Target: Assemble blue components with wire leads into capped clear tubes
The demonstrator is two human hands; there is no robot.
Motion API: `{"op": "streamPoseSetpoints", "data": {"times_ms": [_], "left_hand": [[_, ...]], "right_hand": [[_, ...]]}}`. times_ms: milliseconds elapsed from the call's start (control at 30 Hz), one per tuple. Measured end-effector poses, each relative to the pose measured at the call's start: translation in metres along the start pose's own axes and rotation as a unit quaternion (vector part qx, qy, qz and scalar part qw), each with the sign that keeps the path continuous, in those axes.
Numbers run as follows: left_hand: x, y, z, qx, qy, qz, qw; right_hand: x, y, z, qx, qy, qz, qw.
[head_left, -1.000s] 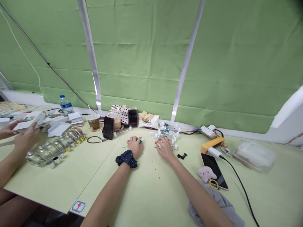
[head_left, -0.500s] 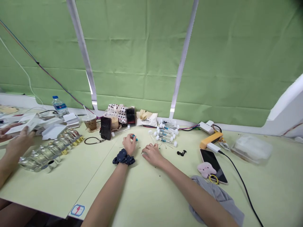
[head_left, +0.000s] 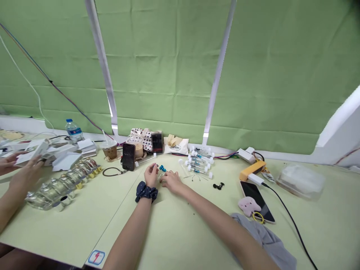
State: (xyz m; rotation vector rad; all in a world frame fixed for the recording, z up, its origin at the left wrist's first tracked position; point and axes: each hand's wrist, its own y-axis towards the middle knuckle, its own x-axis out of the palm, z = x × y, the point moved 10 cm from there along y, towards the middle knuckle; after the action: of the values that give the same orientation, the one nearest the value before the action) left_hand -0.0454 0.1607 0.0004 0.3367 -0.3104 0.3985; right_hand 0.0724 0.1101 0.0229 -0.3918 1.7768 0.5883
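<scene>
My left hand (head_left: 151,175), with a dark dotted scrunchie (head_left: 146,192) at its wrist, is closed in a pinch; what it holds is too small to name. Just beyond its fingertips lies a small cluster of blue beads (head_left: 162,168). My right hand (head_left: 172,182) rests low over the table beside it, fingers curled, with a thin silvery piece at the fingertips. To its right several thin metal pins (head_left: 197,177) lie loose. Behind them are stacked clear tubes with white caps (head_left: 199,162), some holding blue pieces.
Small black parts (head_left: 218,186), a phone (head_left: 257,200) with a pink plush charm (head_left: 249,206), and a grey cloth (head_left: 261,234) lie to the right. A standing phone (head_left: 128,157) and drinks cup (head_left: 109,150) are behind left. A co-worker's hands (head_left: 25,172) handle white boxes near several glass bottles (head_left: 62,183).
My right hand has moved left, close to my left hand. My left hand has turned and drawn slightly left, leaving the blue beads in plain view. The camera view has shifted slightly.
</scene>
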Motion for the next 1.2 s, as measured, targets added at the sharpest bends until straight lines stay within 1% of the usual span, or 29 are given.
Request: {"op": "streamPoseSetpoints", "data": {"times_ms": [67, 133, 200, 300, 367, 500, 600, 667, 833, 1000, 1100, 1200], "left_hand": [[0.006, 0.0, -0.004, -0.026, -0.053, -0.036, 0.998], [0.012, -0.001, -0.006, -0.045, -0.096, -0.06, 0.993], [0.016, -0.001, -0.007, -0.061, -0.118, -0.071, 0.989], [0.017, -0.001, -0.01, -0.087, -0.122, -0.072, 0.986], [0.016, -0.001, -0.01, -0.094, -0.113, -0.071, 0.987], [0.014, -0.001, -0.006, -0.087, -0.099, -0.075, 0.988], [0.015, -0.003, -0.004, -0.093, -0.102, -0.088, 0.987], [0.016, -0.003, -0.004, -0.099, -0.108, -0.097, 0.984], [0.018, -0.003, -0.006, -0.115, -0.142, -0.108, 0.977], [0.018, -0.002, -0.008, -0.137, -0.197, -0.115, 0.964], [0.018, -0.002, -0.005, -0.128, -0.205, -0.121, 0.963], [0.018, -0.002, 0.0, -0.11, -0.199, -0.113, 0.967]], "right_hand": [[-0.002, 0.003, 0.0, 0.007, -0.035, 0.013, 0.999], [-0.008, 0.006, -0.002, -0.001, -0.081, 0.032, 0.996], [-0.012, 0.01, -0.011, -0.049, -0.132, 0.035, 0.989], [-0.008, 0.016, -0.031, -0.158, -0.185, 0.008, 0.97], [-0.004, 0.019, -0.039, -0.209, -0.203, -0.011, 0.956], [0.003, 0.019, -0.048, -0.275, -0.221, -0.025, 0.935], [0.007, 0.017, -0.049, -0.304, -0.22, -0.03, 0.926], [0.008, 0.017, -0.048, -0.307, -0.219, -0.036, 0.925], [0.01, 0.018, -0.039, -0.271, -0.239, -0.047, 0.931], [0.012, 0.015, -0.039, -0.281, -0.261, -0.046, 0.922], [0.014, 0.016, -0.038, -0.272, -0.267, -0.042, 0.924], [0.013, 0.019, -0.032, -0.245, -0.251, -0.044, 0.935]]}}
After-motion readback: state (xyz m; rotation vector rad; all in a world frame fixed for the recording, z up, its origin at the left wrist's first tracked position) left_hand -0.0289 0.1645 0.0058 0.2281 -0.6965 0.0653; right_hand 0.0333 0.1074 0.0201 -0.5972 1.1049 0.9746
